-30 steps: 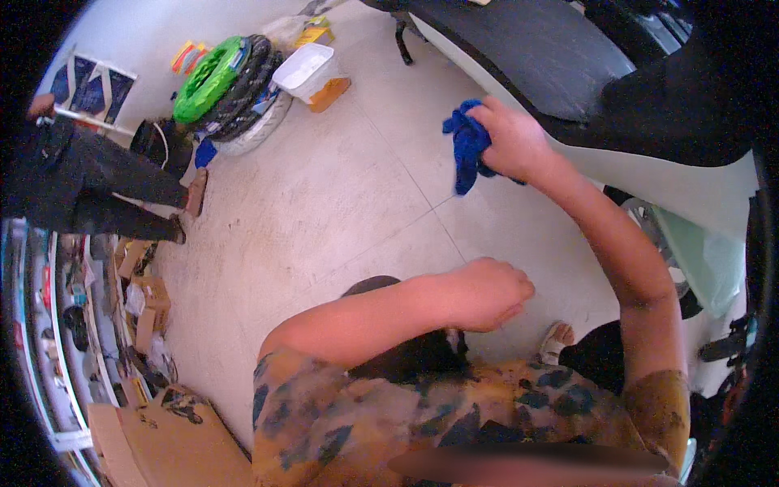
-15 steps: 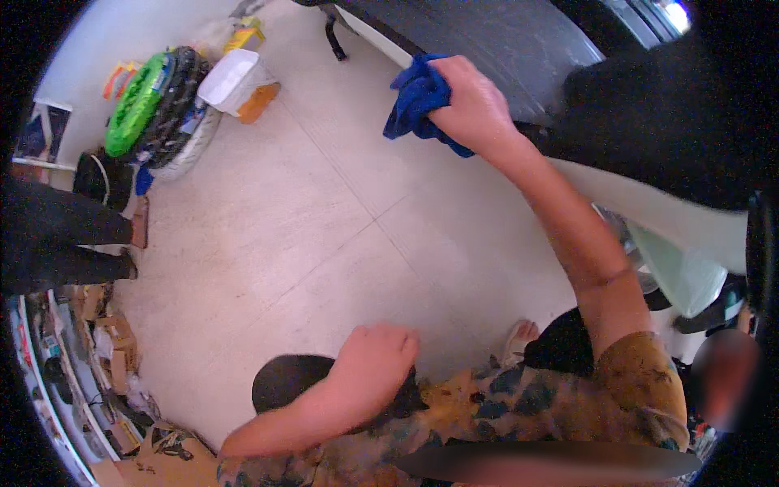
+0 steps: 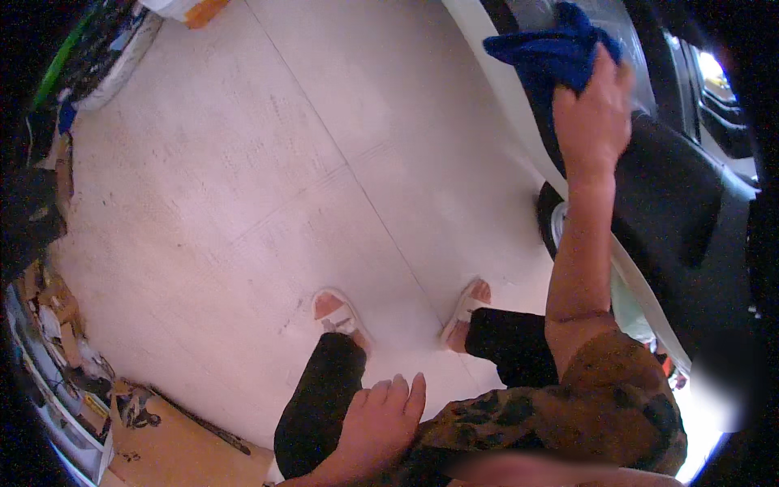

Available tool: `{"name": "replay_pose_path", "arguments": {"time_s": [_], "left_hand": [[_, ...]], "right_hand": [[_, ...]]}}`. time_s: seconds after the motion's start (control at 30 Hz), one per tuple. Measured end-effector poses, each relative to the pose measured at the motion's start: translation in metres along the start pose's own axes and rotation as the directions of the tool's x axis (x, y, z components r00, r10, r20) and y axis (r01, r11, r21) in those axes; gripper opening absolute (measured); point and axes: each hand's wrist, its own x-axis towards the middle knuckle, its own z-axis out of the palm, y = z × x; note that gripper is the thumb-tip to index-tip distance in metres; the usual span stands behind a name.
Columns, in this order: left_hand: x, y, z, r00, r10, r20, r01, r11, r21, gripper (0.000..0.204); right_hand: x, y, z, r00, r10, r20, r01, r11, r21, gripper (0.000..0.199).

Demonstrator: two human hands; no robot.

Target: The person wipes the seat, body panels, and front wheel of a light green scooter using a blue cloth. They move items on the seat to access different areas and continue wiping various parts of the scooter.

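My right hand (image 3: 595, 112) is raised at the upper right and grips a bunched blue cloth (image 3: 550, 53), pressing it against the dark glossy surface of a vehicle (image 3: 677, 203) with a white edge. My left hand (image 3: 375, 426) hangs low near my body, over my left thigh in black trousers, fingers loosely together and holding nothing. My two feet in white sandals (image 3: 341, 313) stand on the pale floor below.
A pale tiled floor (image 3: 243, 178) fills the middle. Stacked tyres with a green hoop (image 3: 89, 49) lie at the upper left beside a white and orange container (image 3: 188, 10). Cluttered shelves and cardboard (image 3: 57, 349) line the left and lower-left edge.
My right hand with the blue cloth has moved up and to the right along the vehicle. My left hand dropped from chest height to my thigh. The view swung downward onto my feet.
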Motion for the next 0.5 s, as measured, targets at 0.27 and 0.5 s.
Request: {"name": "replay_pose_path", "arguments": {"time_s": [0.27, 0.5], "left_hand": [[0.008, -0.009, -0.006, 0.944, -0.096, 0.315, 0.212, 0.910, -0.358, 0.054], [0.004, 0.037, 0.036, 0.974, -0.185, 0.134, 0.222, 0.903, -0.368, 0.050]], "right_hand": [[-0.003, -0.019, 0.052, 0.992, -0.065, 0.105, 0.070, 0.997, -0.041, 0.057], [0.000, -0.013, 0.026, 0.963, 0.002, 0.270, 0.037, 0.990, -0.138, 0.057]]}}
